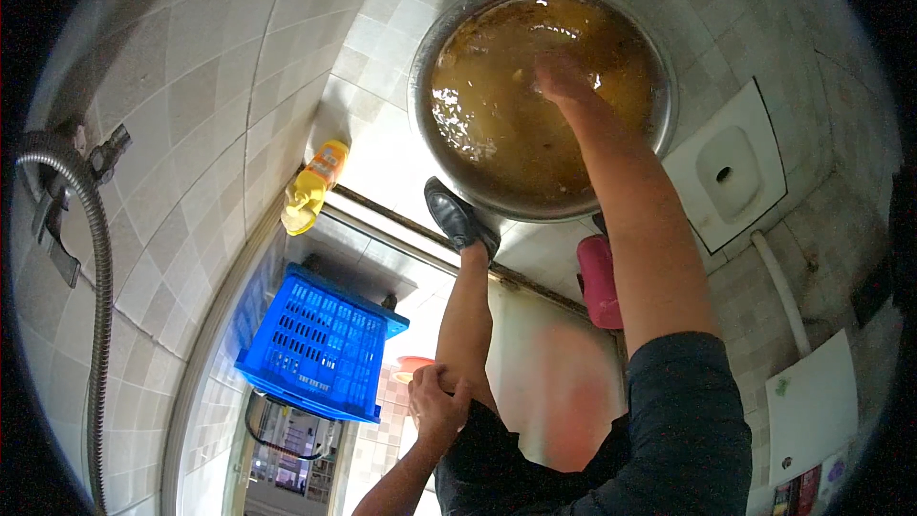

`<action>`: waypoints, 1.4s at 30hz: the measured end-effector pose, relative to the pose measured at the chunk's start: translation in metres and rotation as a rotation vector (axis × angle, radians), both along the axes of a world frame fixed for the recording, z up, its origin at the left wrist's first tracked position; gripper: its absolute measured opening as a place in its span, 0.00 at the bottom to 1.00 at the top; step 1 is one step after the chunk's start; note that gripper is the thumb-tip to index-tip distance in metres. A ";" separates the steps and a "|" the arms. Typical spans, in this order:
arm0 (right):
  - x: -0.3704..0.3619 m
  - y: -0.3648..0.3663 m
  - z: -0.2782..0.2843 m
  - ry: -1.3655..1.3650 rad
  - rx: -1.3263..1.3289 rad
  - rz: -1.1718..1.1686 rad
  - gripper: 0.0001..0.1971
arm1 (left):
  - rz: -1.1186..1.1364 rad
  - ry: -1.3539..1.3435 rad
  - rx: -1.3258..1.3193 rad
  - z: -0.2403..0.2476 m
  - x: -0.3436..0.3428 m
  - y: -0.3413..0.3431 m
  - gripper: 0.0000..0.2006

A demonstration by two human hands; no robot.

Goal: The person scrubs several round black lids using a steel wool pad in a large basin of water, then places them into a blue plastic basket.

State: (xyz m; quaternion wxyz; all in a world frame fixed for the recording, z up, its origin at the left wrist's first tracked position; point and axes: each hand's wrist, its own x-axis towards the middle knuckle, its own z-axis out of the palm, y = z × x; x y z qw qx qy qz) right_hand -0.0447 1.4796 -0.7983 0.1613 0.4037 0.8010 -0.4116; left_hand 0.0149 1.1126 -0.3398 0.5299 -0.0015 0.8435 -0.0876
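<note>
A large round metal basin (421, 129) stands on the floor, holding murky brown water (511, 129) with bright reflections on its surface. From the lower right my right arm reaches over the rim, and my right hand (562, 76) is partly under the water near the middle. Its fingers are hidden by the water, so what they hold or touch does not show. My left hand (438, 405) rests on my bent left knee, fingers apart, with nothing in it. My left foot, in a black shoe (457, 218), stands beside the basin's near left edge.
A yellow bottle (314, 189) stands by the left wall, above a blue plastic crate (320, 344). A squat toilet (731, 172) is set in the floor at right. A pink object (599, 282) lies below the basin. A metal hose (101, 325) hangs far left.
</note>
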 end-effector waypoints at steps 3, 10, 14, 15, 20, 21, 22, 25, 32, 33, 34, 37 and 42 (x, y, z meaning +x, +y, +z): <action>0.026 0.008 -0.002 -0.035 0.003 0.014 0.16 | 0.006 -0.022 -0.037 0.003 -0.002 0.002 0.22; 0.131 0.021 -0.022 -0.422 0.207 0.648 0.13 | -0.042 0.024 0.072 -0.005 0.009 0.002 0.23; 0.127 -0.016 0.024 -0.451 0.092 0.409 0.08 | -0.034 0.013 0.028 0.005 0.010 -0.002 0.23; 0.141 -0.014 0.023 -0.456 0.119 0.395 0.08 | -0.037 -0.001 0.038 0.002 0.011 0.001 0.24; 0.145 -0.046 0.050 -0.200 0.076 0.435 0.09 | -0.020 -0.018 0.013 0.002 0.015 -0.001 0.24; 0.125 -0.058 0.073 -0.066 0.127 0.308 0.10 | -0.014 -0.011 -0.008 0.004 0.016 -0.004 0.24; 0.110 -0.061 0.093 -0.067 0.126 0.308 0.10 | -0.013 -0.014 -0.014 0.004 0.016 -0.004 0.24; 0.061 -0.064 0.146 -0.123 0.124 0.000 0.12 | -0.013 -0.038 -0.017 0.004 0.012 -0.001 0.24; -0.037 -0.053 0.102 0.357 0.278 -0.597 0.16 | -0.038 -0.046 0.024 0.000 0.008 0.002 0.24; -0.053 -0.052 0.092 0.381 0.335 -0.604 0.16 | -0.036 -0.042 0.025 -0.001 0.008 0.000 0.24; -0.071 -0.059 0.090 0.379 0.342 -0.590 0.17 | -0.031 -0.034 0.017 0.000 0.008 -0.003 0.24; -0.116 -0.076 0.101 0.238 0.221 -0.441 0.19 | -0.014 -0.031 0.000 0.003 0.005 0.000 0.24; -0.127 -0.143 0.107 0.073 0.009 -0.585 0.23 | -0.026 -0.051 0.035 -0.002 0.008 0.004 0.24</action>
